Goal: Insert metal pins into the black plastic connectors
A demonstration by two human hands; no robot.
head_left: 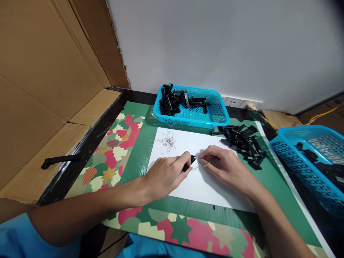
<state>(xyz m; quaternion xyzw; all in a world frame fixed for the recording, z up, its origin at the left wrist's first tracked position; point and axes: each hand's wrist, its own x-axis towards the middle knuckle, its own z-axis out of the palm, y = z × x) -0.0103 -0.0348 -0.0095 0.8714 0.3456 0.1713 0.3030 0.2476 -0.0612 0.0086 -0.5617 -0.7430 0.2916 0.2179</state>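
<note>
Clamping a black plastic part (pixel 192 159) in the left hand's (pixel 168 172) fingers and pinching a slim pale rod (pixel 206 164) in the right hand's (pixel 224 163) fingertips, close together over white paper (pixel 193 190), seemingly at fine work calling for steady aim, short of scattered wire pieces (pixel 168 142) and a blue basket (pixel 188 123).

Your left hand (pixel 172 170) holds a small black part (pixel 192 159), mostly covered by your grip, its notched end poking out at a slant toward your right hand (pixel 224 165). There you hold a thin, pale stick (pixel 206 164), tilted, near the black part but apart.
</note>
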